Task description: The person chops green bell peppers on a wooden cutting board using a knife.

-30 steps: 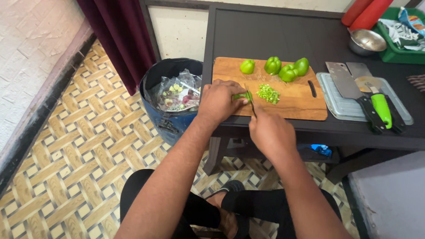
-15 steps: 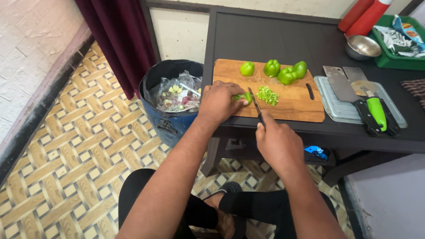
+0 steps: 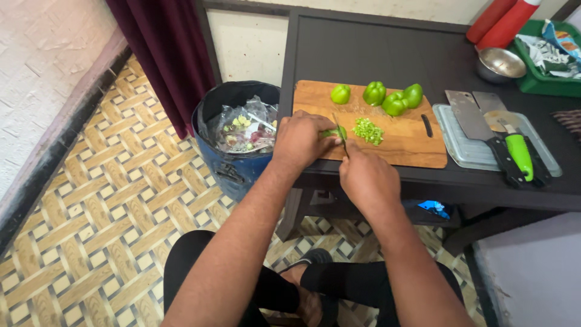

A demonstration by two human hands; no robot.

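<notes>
A: What lies on the wooden cutting board (image 3: 399,145)?
B: The left hand (image 3: 301,140) pins a green pepper strip (image 3: 333,131) near its front-left edge, fingers curled.
A: And the right hand (image 3: 367,178)?
B: Closed around a knife (image 3: 340,134) on the strip.

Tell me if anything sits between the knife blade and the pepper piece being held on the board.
Nothing visible does. The left hand pins the pepper piece on the cutting board; the knife in the right hand stands right against it, with the chopped pile off to the side.
</notes>
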